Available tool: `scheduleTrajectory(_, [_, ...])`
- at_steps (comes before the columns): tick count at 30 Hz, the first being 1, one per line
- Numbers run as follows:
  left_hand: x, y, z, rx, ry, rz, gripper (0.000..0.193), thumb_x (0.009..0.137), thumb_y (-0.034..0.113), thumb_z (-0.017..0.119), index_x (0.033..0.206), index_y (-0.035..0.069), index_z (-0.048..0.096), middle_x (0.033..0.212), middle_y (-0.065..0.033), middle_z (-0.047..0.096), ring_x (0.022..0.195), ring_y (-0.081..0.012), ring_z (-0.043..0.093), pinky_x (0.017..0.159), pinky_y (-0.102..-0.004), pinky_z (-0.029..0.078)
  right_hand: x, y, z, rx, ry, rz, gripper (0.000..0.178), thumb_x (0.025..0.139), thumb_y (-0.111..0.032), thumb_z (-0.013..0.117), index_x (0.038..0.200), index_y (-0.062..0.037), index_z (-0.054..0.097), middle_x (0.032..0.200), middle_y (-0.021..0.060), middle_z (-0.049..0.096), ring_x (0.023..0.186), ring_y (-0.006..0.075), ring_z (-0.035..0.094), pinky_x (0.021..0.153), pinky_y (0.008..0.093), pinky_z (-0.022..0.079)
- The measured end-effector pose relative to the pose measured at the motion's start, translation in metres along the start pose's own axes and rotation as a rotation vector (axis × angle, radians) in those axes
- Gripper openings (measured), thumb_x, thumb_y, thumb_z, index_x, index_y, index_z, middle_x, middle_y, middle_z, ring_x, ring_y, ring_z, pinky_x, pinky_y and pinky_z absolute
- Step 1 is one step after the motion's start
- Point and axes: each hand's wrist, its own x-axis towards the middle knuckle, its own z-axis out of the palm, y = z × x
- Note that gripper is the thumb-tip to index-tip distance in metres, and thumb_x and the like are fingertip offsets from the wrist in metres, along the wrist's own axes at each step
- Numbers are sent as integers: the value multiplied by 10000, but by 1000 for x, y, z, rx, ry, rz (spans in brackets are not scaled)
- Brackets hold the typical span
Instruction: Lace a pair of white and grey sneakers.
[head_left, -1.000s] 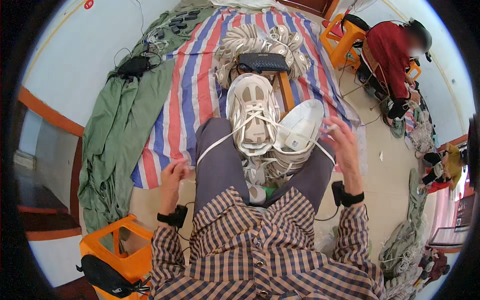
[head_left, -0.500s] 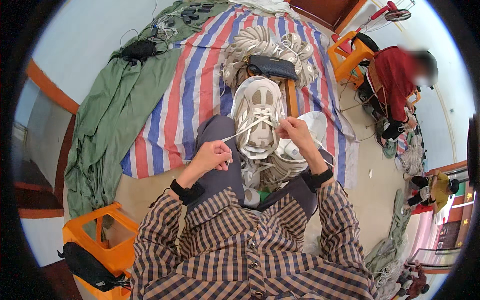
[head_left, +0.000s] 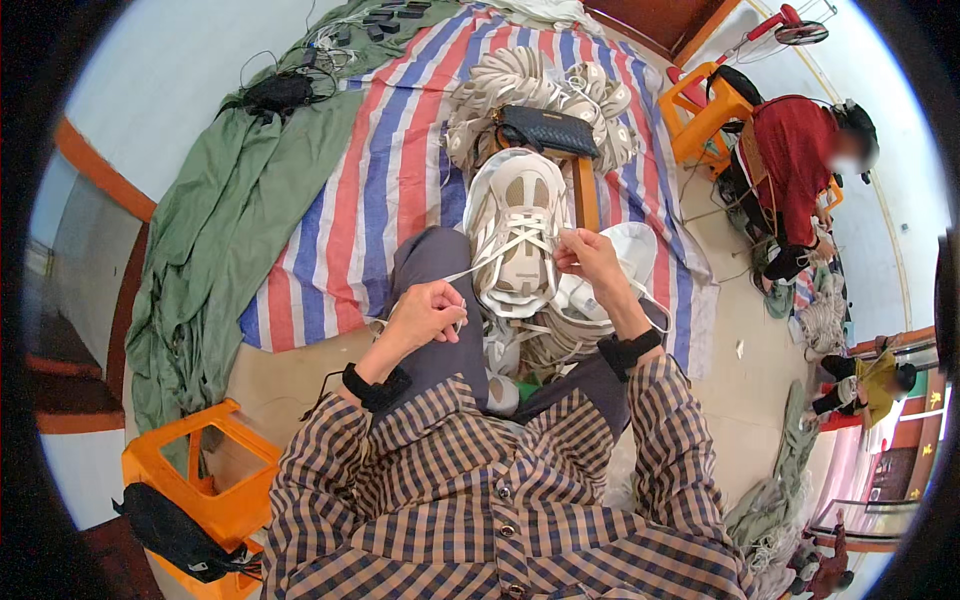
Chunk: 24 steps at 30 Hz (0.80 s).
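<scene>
The left hand (head_left: 428,312) grasps the white shoelace (head_left: 472,268); the right hand (head_left: 590,258) pinches it also, beside the beige sneaker (head_left: 520,268).

Shoe (head_left: 522,240) and lace (head_left: 474,270) block between the hands (head_left: 425,314); room leftward.

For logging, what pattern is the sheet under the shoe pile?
The sheet is striped red, white and blue; head view.

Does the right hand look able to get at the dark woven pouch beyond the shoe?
Probably yes: the pouch lies uncovered, and the right hand seems to have an open way past the right of the shoe, though its fingers appear to be pinching the lace.
</scene>
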Motion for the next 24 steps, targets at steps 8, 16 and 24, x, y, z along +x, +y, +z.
scheduleTrajectory(8, [3,-4,0,-12,-3,8,119,805,89,606,871,-5,578,746,-71,658,529,-104,612,449,-203,466,4,3,4,-65,-2,-114,344,917,-285,540,726,-7,606,659,36,609,568,94,559,548,230,462])
scheduleTrajectory(16, [1,-3,0,-44,-9,1,119,804,92,607,869,-4,577,747,-70,657,531,-104,612,445,-199,455,7,5,1,-214,-36,-192,319,885,-234,559,689,16,596,627,39,611,555,82,565,520,234,453])
scheduleTrajectory(24, [2,-4,-1,-25,-8,12,122,804,95,608,875,0,579,751,-69,657,536,-103,615,451,-201,455,6,-2,25,-899,170,-451,336,859,-337,521,763,-44,653,683,198,625,630,358,609,584,420,484])
